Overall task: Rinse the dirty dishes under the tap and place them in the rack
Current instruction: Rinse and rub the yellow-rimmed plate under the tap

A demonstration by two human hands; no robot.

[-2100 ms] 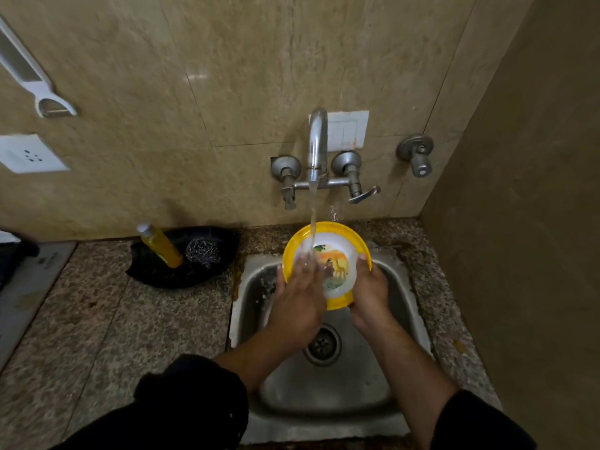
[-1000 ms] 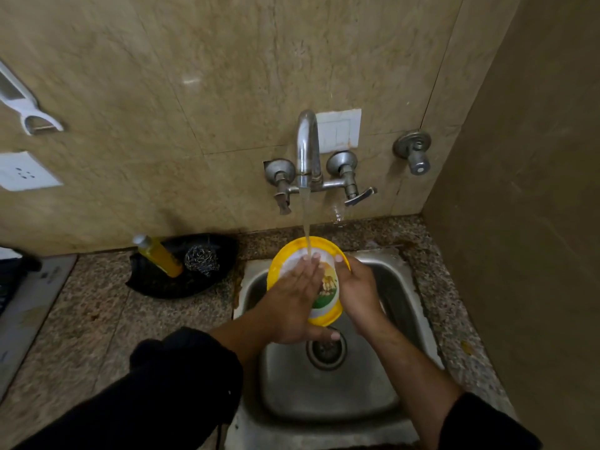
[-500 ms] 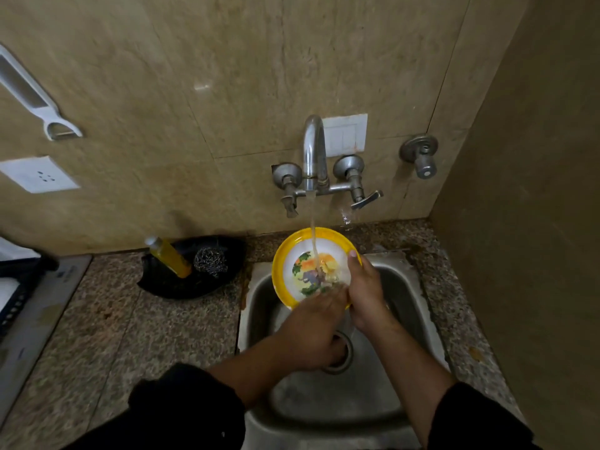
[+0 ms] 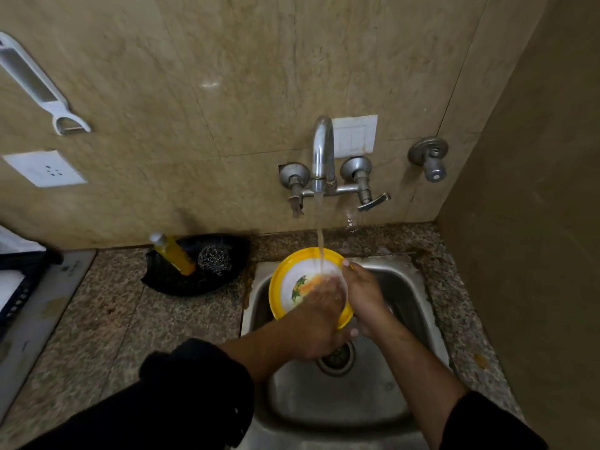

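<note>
A yellow-rimmed plate [image 4: 285, 277] with a white centre and a coloured picture is held tilted over the steel sink [image 4: 341, 401]. Water runs from the wall tap [image 4: 323, 151] onto its face. My right hand [image 4: 365, 295] grips the plate's right edge, thumb on the rim. My left hand [image 4: 316, 319] lies flat on the plate's face under the stream, covering its lower right part. The dark rack [image 4: 19, 287] shows only at the far left edge.
A black tray [image 4: 162, 280] behind the sink's left side holds a yellow soap bottle [image 4: 173, 253] and a steel scrubber [image 4: 214, 259]. A granite counter [image 4: 113, 319] surrounds the sink. A side wall stands close on the right. A peeler [image 4: 42, 89] hangs on the wall.
My left hand slid up and across the plate's face, rubbing it under the water. The right hand kept hold of the plate's right edge. The plate shifted slightly within the stream.
</note>
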